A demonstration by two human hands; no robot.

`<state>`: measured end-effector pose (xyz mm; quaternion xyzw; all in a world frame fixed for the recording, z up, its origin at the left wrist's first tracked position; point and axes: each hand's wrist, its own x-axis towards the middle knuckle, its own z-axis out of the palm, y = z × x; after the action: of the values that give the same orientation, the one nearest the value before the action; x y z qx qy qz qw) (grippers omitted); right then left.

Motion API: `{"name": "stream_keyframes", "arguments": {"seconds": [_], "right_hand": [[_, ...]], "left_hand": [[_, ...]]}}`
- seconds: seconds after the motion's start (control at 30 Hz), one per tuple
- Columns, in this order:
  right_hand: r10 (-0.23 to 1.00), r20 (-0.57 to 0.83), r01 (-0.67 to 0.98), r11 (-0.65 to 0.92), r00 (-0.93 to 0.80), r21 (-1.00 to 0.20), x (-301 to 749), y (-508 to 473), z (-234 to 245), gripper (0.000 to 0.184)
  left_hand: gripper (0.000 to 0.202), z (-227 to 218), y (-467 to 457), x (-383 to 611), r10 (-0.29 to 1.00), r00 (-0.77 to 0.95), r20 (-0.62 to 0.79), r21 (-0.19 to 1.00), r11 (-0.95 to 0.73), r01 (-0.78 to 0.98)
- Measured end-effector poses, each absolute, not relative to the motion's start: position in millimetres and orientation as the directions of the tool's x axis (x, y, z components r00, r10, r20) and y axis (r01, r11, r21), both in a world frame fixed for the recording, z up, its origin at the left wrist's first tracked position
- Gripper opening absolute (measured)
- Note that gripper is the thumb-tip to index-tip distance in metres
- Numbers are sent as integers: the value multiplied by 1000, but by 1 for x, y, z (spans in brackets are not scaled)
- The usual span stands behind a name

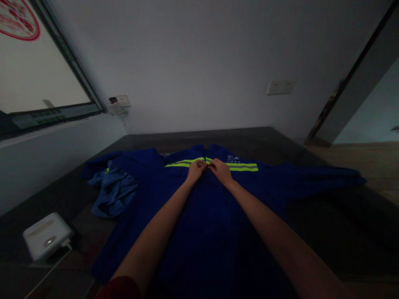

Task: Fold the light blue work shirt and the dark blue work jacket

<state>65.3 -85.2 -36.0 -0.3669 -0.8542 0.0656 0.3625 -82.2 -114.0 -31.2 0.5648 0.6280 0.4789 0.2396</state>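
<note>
Left hand and right hand, fingers pinched together on the blue jacket front, should keep its reflective stripe level.

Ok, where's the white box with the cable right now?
In the head view, the white box sits at the lower left on the dark table, left of the blue jacket and nearer the camera than the lighter-blue cloth.

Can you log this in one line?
left hand: pinching blue garment | right hand: pinching beside it | blue garment: spread on table

Light is dim and detail seems soft.
</note>
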Motion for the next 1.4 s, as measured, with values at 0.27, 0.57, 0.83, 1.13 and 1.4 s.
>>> {"name": "stream_keyframes", "arguments": {"seconds": [0.27, 0.57, 0.83, 1.13, 1.4], "right_hand": [[612, 623, 461, 786, -486, -412, 63, -80, -39, 17], [675, 614, 328, 737, -410, -591, 58, -75, -40, 7], [746, 571, 207, 653, -342, -729, 56, -76, -40, 7], [810, 519, 151, 569, -273, -809, 57, -74, -40, 2], [866, 454, 71, 477, -209, -876, 57, -66, -47, 23]], "left_hand": [[8, -32, -117, -77, 931, -255, 261, 876, -118, 467], [17, -30, -117, -79, 945, -260, 200, 905, -76, 419], [29, -31, -114, -81, 972, -214, 95, 941, -18, 337], [29, -35, -115, -80, 968, -225, 113, 942, -33, 333], [24, -36, -115, -81, 957, -234, 173, 898, -56, 436]]}}
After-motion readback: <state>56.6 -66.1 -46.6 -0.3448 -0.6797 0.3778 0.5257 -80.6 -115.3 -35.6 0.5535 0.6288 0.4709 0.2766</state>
